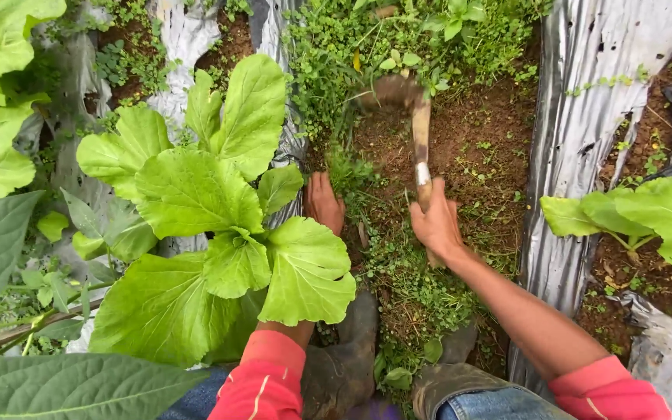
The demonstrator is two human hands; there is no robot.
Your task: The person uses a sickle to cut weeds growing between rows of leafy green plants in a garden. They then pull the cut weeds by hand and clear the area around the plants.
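In the middle of the frame, a strip of bare brown soil (pixel 468 148) runs between two sheets of silver plastic mulch (pixel 585 117). Right hand (pixel 435 225) clamped around the wooden handle of a small hoe (pixel 420 132); handle points up the frame, the blurred blade at upper centre sits at the edge of a thick patch of weeds (pixel 398 47). Left hand (pixel 324 204) is down at ground level, just left of the hoe, fingers closed on a tuft of green weeds at the soil line; part of the hand is hidden by leaves. The two hands are apart, the handle between them.

Left of centre, a large leafy green plant (pixel 211 225) with broad pale leaves overlaps the left forearm. Another leafy plant (pixel 647 214) at right edge. Bottom centre: muddy boots (pixel 344 365), red sleeves (pixel 270 381), blue jeans. Loose pulled weeds lie scattered before the boots.
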